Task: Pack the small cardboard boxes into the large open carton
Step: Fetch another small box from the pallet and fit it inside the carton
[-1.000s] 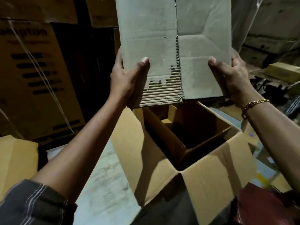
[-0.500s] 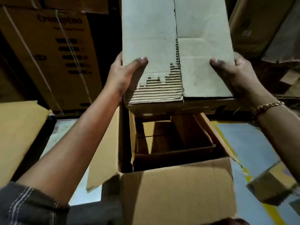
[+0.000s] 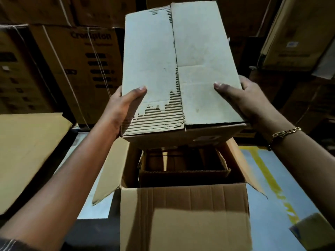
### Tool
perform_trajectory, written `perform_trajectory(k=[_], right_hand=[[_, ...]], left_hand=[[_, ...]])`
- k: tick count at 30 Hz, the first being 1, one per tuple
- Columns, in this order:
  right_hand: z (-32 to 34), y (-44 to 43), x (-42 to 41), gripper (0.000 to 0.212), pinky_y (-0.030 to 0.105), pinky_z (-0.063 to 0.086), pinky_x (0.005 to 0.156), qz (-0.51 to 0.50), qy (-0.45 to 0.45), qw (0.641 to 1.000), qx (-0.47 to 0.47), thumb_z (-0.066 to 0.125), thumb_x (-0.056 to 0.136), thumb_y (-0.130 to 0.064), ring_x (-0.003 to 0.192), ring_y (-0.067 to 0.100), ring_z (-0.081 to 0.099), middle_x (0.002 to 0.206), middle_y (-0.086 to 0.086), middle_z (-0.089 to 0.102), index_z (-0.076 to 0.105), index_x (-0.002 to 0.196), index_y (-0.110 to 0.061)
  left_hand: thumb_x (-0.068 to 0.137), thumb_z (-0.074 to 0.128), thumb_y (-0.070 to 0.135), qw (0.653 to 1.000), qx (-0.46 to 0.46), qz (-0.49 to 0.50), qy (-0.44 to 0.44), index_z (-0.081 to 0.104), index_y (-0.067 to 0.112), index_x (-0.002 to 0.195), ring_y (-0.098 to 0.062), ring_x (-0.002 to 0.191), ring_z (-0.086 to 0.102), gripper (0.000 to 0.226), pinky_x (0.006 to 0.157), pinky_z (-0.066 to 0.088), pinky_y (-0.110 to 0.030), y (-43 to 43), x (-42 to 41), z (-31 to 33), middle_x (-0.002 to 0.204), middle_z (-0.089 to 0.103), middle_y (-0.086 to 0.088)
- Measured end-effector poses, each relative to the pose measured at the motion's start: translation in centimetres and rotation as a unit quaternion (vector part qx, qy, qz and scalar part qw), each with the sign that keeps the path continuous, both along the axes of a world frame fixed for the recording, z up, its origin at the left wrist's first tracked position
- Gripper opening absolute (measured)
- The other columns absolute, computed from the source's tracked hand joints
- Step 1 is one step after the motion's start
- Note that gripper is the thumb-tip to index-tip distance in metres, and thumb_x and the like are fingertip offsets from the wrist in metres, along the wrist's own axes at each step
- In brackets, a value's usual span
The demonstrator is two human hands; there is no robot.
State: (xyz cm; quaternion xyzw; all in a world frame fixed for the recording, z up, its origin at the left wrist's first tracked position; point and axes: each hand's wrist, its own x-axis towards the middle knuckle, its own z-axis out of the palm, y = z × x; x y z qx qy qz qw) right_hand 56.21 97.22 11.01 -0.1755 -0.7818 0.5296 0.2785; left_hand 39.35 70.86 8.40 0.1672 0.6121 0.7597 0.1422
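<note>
A pale cardboard box (image 3: 199, 51) with a torn, ribbed patch on its near left flap hangs just above the large open carton (image 3: 181, 214). My left hand (image 3: 121, 107) grips its left side, thumb laid on top. My right hand (image 3: 243, 102) grips its right side the same way; a gold chain bracelet circles that wrist. The box's near edge covers the carton's far rim. Inside the carton I see an open brown inner box (image 3: 183, 173) with dark space within it. The carton's flaps stand open to the left, right and front.
Stacks of printed brown cartons (image 3: 81, 69) form a wall behind. A tan cardboard surface (image 3: 27, 151) lies at the left. The grey floor at the right carries a yellow painted line (image 3: 268, 178). Another box corner (image 3: 313, 230) shows at the lower right.
The held box has come down and tilted flatter over the carton's mouth. My view has moved closer and squarer to the carton. Both hands keep the same hold.
</note>
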Motion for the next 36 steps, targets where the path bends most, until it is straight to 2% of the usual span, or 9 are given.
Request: perform_trajectory(k=[3,9,13,19,23,26,29,33,36], right_hand=[[0.3,-0.5,0.2,0.058,0.046,0.058,0.096,0.01,-0.011,1.0,0.022,0.081,0.074,-0.061,0.104,0.013,0.074,0.117,-0.012,0.075,0.065,0.125,-0.038],[1.4,-2.2,-0.2,0.047,0.044,0.057,0.098,0.033,-0.023,0.998,0.05,0.077,0.076,-0.063,0.102,0.008,0.073,0.115,-0.017,0.074,0.065,0.119,-0.048],[1.2,-3.5,-0.4,0.049,0.043,0.058,0.096,0.048,-0.019,0.998,0.048,0.076,0.08,-0.059,0.101,0.007,0.073,0.114,-0.017,0.074,0.064,0.125,-0.043],[-1.4,-3.3,0.1,0.037,0.042,0.057,0.095,0.045,-0.057,0.997,0.024,0.075,0.085,-0.055,0.102,0.012,0.073,0.114,-0.015,0.073,0.061,0.118,-0.047],[-4.4,-2.0,0.3,0.044,0.041,0.059,0.091,0.027,-0.114,0.993,-0.01,0.075,0.087,-0.051,0.098,0.017,0.074,0.114,-0.007,0.074,0.063,0.125,-0.032],[-6.1,-0.8,-0.1,0.048,0.031,0.058,0.074,0.017,-0.147,0.988,-0.048,0.074,0.089,-0.048,0.091,0.016,0.075,0.112,-0.003,0.076,0.065,0.127,-0.022],[-7.4,0.3,-1.0,0.047,0.024,0.053,0.064,-0.003,-0.16,0.985,-0.064,0.072,0.091,-0.044,0.09,0.014,0.073,0.112,-0.002,0.074,0.065,0.129,-0.018],[-8.7,1.3,-2.1,0.04,0.025,0.052,0.064,-0.017,-0.21,0.977,-0.036,0.069,0.093,-0.045,0.091,0.015,0.071,0.108,-0.003,0.072,0.063,0.124,-0.021],[-10.0,1.9,-2.5,0.04,0.02,0.049,0.052,-0.022,-0.266,0.964,0.012,0.069,0.092,-0.046,0.084,0.012,0.065,0.106,0.0,0.067,0.06,0.119,-0.017]], left_hand=[[0.085,0.079,0.03,1.0,-0.003,0.0,-0.004,0.059,0.017,0.132,-0.027,0.101,0.075,0.053,0.08,0.06,-0.037,-1.0,0.1,-0.7,0.115,0.076,-0.008],[0.084,0.076,0.03,1.0,0.001,0.001,-0.01,0.059,0.015,0.13,-0.02,0.083,0.077,0.051,0.063,0.059,-0.03,-3.4,-0.1,-1.0,0.104,0.077,-0.006],[0.081,0.078,0.034,1.0,-0.005,-0.003,0.004,0.059,0.017,0.132,-0.025,0.096,0.075,0.058,0.078,0.059,-0.036,-4.9,-0.4,-0.8,0.114,0.076,-0.008],[0.09,0.07,0.022,0.999,-0.03,-0.014,-0.031,0.056,0.011,0.131,-0.017,0.081,0.075,0.045,0.063,0.06,-0.025,-4.8,-0.2,-2.8,0.113,0.073,-0.012],[0.069,0.087,0.031,0.996,-0.064,-0.033,-0.053,0.056,0.009,0.138,-0.026,0.101,0.074,0.079,0.085,0.059,-0.036,-3.3,-0.5,-5.8,0.12,0.073,-0.013],[0.068,0.086,0.038,0.992,-0.098,-0.057,-0.06,0.055,0.008,0.137,-0.025,0.108,0.072,0.081,0.098,0.056,-0.036,-1.6,-1.3,-7.1,0.123,0.072,-0.01],[0.094,0.07,0.017,0.989,-0.11,-0.069,-0.064,0.057,0.006,0.131,-0.011,0.096,0.07,0.041,0.079,0.057,-0.014,0.4,-2.6,-7.8,0.116,0.071,-0.006],[0.059,0.085,0.06,0.975,-0.205,-0.061,-0.061,0.068,0.021,0.119,-0.018,0.104,0.06,0.074,0.089,0.04,-0.027,2.0,-4.1,-10.2,0.115,0.072,-0.003],[0.08,0.075,0.052,0.958,-0.286,-0.033,-0.016,0.055,0.02,0.131,-0.017,0.096,0.065,0.063,0.073,0.046,-0.027,2.3,-3.4,-10.9,0.116,0.069,-0.001]])
